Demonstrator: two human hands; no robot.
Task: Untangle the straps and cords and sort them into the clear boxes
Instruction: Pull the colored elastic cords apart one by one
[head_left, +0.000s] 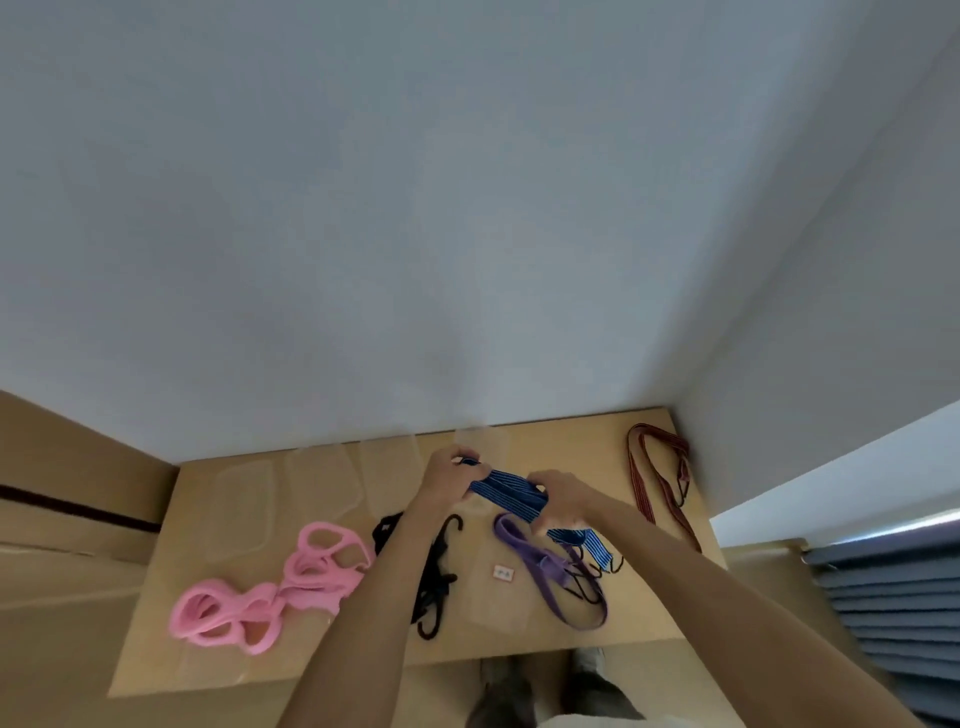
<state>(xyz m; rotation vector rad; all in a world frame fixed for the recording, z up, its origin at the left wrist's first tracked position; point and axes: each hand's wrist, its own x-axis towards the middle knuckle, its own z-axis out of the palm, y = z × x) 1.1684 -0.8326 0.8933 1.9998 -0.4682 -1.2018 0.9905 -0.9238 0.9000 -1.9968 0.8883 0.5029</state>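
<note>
From my remote seat, starting at the left of the table (519, 644), I see a pink strap (275, 587) lying in loose tangled loops near the front left corner. Behind it, along the far edge by the wall, stand several clear boxes (244, 512) (hard to count, since they almost vanish against the tan surface). Next comes a black cord (434, 582) with hooks, partly hidden under the left forearm.

Both hands are raised over the middle of the table. The left hand (444, 480) grips one end of a folded blue striped strap (511, 493), its fingers curled round it, and the right hand (561, 501) clasps the other end of the bundle, with a tail of the same strap hanging down to the table just right of it. Below the hands a purple strap (550, 571) lies in a long loop, crossed by thin dark hooks near its right side, with a small white label (503, 573) just left of it.

Farthest right, well apart from the rest, a dark red strap (657, 478) lies stretched along the table's right edge.
</note>
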